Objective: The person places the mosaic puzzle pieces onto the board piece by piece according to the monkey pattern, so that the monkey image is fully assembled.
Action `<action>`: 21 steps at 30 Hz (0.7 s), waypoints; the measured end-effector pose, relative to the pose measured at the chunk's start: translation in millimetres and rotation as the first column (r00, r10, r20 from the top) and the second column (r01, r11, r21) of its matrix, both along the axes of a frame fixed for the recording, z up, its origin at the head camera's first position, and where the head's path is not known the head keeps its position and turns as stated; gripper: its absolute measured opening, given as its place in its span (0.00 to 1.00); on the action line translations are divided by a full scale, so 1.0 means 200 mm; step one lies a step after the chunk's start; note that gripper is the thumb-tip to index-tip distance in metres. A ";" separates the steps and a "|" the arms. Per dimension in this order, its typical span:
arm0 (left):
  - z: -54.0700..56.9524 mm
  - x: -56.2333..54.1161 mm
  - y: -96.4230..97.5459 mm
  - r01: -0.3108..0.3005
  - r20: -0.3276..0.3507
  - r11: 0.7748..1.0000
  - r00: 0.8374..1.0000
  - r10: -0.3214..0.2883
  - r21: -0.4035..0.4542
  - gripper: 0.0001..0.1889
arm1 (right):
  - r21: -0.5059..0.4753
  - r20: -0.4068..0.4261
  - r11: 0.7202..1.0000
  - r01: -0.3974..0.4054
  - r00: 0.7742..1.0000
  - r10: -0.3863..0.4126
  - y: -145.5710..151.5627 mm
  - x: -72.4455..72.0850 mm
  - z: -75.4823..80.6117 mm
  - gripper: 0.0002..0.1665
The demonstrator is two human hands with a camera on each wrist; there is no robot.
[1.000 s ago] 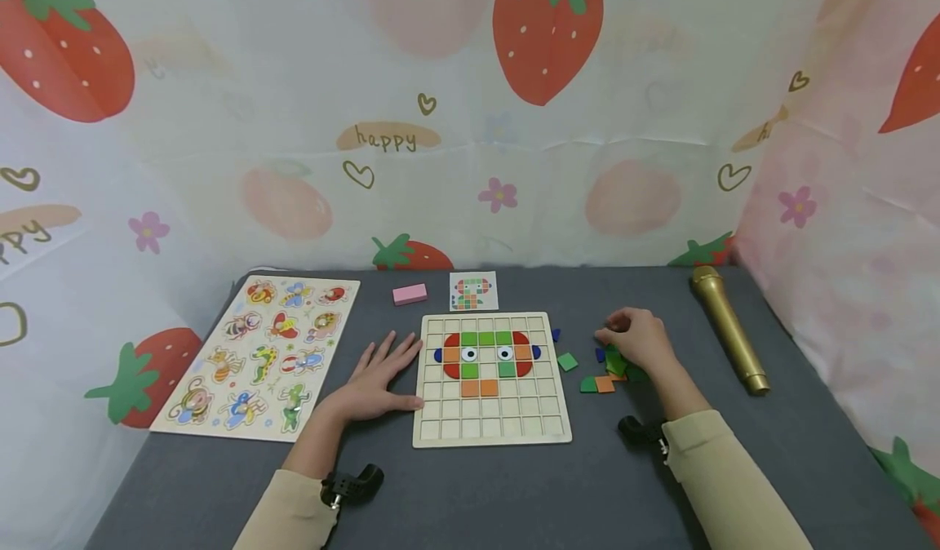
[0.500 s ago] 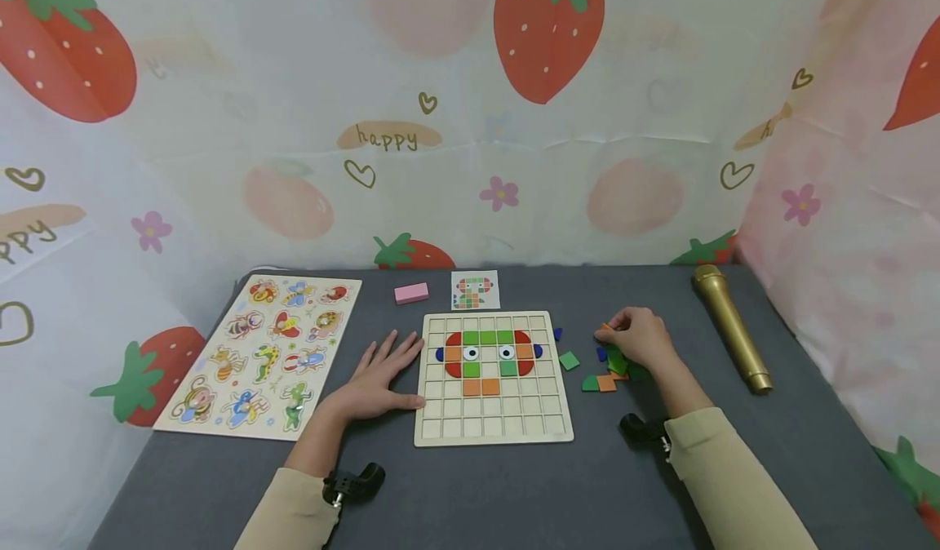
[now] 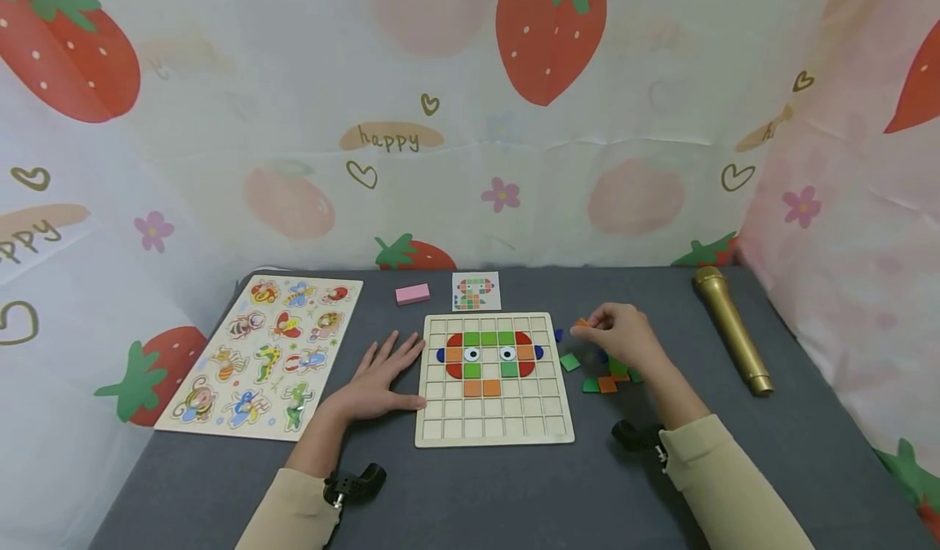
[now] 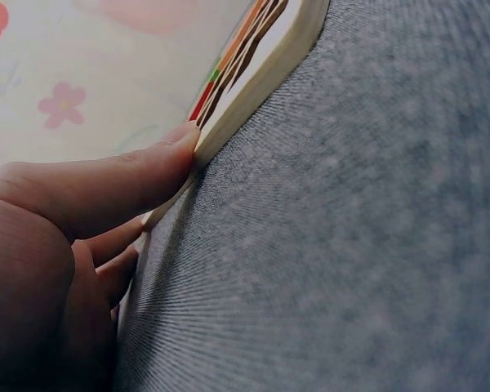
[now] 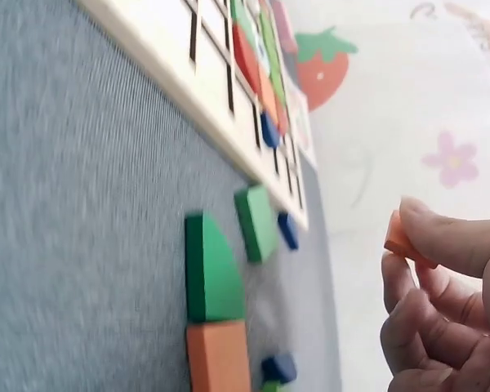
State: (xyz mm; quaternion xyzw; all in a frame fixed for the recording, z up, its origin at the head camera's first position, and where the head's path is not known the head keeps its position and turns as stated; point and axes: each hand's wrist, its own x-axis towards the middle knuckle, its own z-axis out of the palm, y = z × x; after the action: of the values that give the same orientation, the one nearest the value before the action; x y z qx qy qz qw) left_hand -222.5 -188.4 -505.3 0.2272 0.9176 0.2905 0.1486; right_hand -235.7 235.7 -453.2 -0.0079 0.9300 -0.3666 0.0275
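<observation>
1. Right of centre in the head view, the right hand (image 3: 622,339) pinches an orange tile (image 3: 583,323) between thumb and fingers.
2. The board (image 3: 512,428), lower centre, lies left of and below the tile; nearly square, it has no clear long axis.
3. The left hand (image 3: 373,387), fingers spread, is nearer: its thumb touches the board's left edge.

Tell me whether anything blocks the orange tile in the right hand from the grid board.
A green tile and a blue tile lie on the table just right of the board. The right hand holds the orange tile raised above the table, so they probably won't block it; nothing else visible stands between.
</observation>
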 end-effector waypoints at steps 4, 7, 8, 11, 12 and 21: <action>0.00 0.00 0.00 -0.002 0.000 1.000 1.000 0.002 0.015 0.53 | -0.016 0.006 1.000 -0.018 1.000 0.018 -0.05 0.03 0.02 0.20; 0.00 0.00 0.00 -0.004 0.000 1.000 1.000 0.004 0.015 0.53 | -0.025 0.007 0.999 -0.033 0.999 0.033 -0.08 0.04 0.03 0.19; 0.00 0.00 0.00 -0.004 -0.001 1.000 1.000 0.004 0.013 0.53 | -0.029 0.006 0.999 -0.037 0.999 0.037 -0.09 0.05 0.03 0.18; -0.01 0.00 0.00 -0.005 -0.006 1.000 1.000 0.006 0.006 0.53 | -0.043 0.002 0.998 -0.051 0.999 0.051 -0.12 0.06 0.04 0.18; -0.01 0.00 0.00 -0.006 -0.007 1.000 1.000 0.006 0.005 0.53 | -0.047 0.003 0.997 -0.054 0.999 0.054 -0.14 0.07 0.04 0.18; -0.01 0.00 0.00 -0.006 -0.002 1.000 1.000 0.006 0.011 0.53 | -0.070 0.001 0.987 -0.147 0.989 0.148 -0.25 0.12 0.04 0.10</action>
State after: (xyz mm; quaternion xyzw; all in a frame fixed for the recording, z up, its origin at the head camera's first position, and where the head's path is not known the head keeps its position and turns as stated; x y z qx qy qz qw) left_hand -222.7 -188.3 -506.7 0.2256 0.9167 0.2959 0.1455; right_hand -212.2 184.9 -445.6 -0.0765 0.9134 -0.3958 0.0573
